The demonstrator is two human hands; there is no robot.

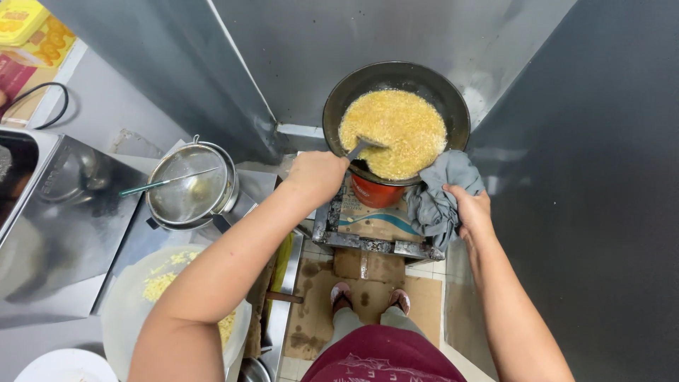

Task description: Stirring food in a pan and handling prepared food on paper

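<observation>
A dark wok [453, 106] full of yellow grainy food [393, 131] rests on a red burner [375, 192] atop a low metal stand [368, 244]. My left hand [317, 177] is closed around the handle of a metal spatula [362, 146] whose blade is sunk in the food. My right hand [472, 211] grips a grey cloth [437, 191] bunched against the wok's near right rim.
A steel pot with a ladle in it [189, 185] stands on the metal counter [64, 240] to the left. A white plate with yellow bits [134, 297] lies below it. Steel wall panels [580, 177] close in the back and right. Cardboard [368, 297] covers the floor by my feet.
</observation>
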